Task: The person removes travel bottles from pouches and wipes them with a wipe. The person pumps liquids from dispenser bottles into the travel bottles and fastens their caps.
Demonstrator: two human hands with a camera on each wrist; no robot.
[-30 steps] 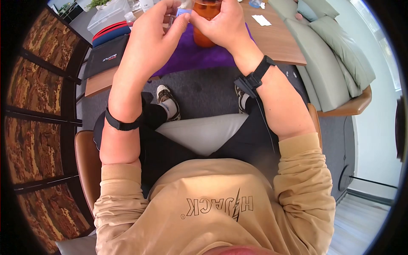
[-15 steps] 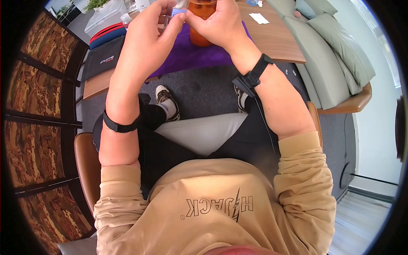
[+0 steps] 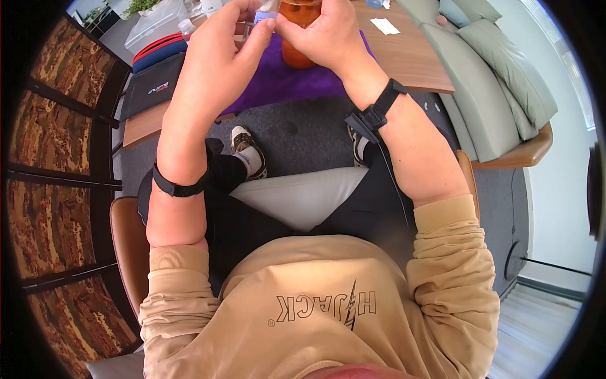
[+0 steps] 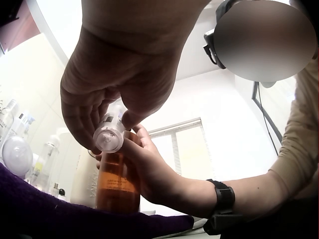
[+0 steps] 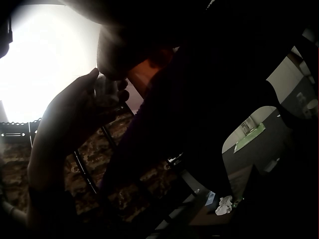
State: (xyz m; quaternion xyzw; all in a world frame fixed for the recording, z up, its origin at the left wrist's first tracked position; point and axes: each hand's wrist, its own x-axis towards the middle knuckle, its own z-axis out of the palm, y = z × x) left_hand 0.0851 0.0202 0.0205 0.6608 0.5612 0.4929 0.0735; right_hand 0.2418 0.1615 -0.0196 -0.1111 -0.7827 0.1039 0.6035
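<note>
An amber bottle (image 3: pixel 298 55) stands upright on the purple cloth (image 3: pixel 278 82) at the top of the head view. My right hand (image 3: pixel 322 38) grips its side, as the left wrist view also shows around the orange-brown bottle (image 4: pixel 118 181). Just left of it, my left hand (image 3: pixel 218 57) pinches a small clear bottle (image 4: pixel 110 132) with a bluish label, tilted with its round end towards the left wrist camera. The small bottle is close to the amber bottle's top; whether they touch I cannot tell. The right wrist view is very dark.
A black folder (image 3: pixel 151 85) and a red and blue case (image 3: pixel 158 54) lie at the table's left, beside a clear plastic box (image 3: pixel 154 28). White paper (image 3: pixel 385 26) lies on the wood at right. Several bottles, one with a pump (image 4: pixel 50 149), stand at left in the left wrist view.
Over the last second the head view has shifted slightly, and both hands with their bottles appear a little further left. Both grips look the same.
</note>
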